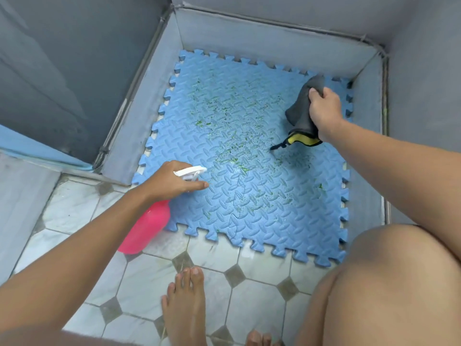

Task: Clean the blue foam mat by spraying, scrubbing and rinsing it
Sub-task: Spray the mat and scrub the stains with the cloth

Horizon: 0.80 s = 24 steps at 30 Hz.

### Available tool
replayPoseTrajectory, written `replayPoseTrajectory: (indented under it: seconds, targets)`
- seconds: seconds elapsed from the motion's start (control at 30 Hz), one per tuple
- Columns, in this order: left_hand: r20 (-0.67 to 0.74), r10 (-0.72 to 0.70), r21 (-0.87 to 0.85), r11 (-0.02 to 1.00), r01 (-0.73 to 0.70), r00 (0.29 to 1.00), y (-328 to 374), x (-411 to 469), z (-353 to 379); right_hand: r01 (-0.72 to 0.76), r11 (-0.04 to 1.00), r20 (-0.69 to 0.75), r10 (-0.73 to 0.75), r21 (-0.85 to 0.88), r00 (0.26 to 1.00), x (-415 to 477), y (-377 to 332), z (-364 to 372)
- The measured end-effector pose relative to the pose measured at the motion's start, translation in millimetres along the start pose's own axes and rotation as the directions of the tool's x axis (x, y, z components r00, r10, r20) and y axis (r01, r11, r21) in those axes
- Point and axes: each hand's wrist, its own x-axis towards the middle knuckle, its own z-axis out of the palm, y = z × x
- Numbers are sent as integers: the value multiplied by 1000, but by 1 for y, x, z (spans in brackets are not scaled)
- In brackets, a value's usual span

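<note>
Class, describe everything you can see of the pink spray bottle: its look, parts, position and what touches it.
The spray bottle has a pink, plastic-looking body and a white trigger head. It is tilted, with the nozzle aimed across the blue foam mat from the mat's near left corner and its body over the tiled floor. The left hand grips its neck, one finger lying under the nozzle.

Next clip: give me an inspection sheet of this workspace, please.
Surface: tiled floor; blue foam mat lies on it in a corner.
Job's things: mat speckled with green stains; pink spray bottle; grey cloth with a yellow edge.
Clutter: nothing seen.
Hands: left hand grips the bottle's white head; right hand grips the cloth over the mat.
Cables: nothing seen.
Surroundings: grey walls; bare feet on the tiles.
</note>
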Motion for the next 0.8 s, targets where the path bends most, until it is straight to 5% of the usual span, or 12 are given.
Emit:
replayPoseTrajectory:
  seconds: [0.3, 0.43, 0.7, 0.8]
  targets:
    - [-142, -31, -99, 995, 17, 989, -12, -10, -3, 5, 990, 204, 23, -138, 979, -9, 0, 17]
    - [-21, 34, -161, 986, -37, 999, -9, -11, -9, 47, 990, 192, -21, -132, 981, -9, 3, 17]
    - [303, -81, -84, 990, 111, 950, -22, -29, -11, 216, 958, 198, -179, -186, 964, -14, 1, 53]
    - [302, -97, -45, 992, 116, 948, -32, -39, -15, 318, 921, 290, -249, -223, 924, -28, -2, 79]
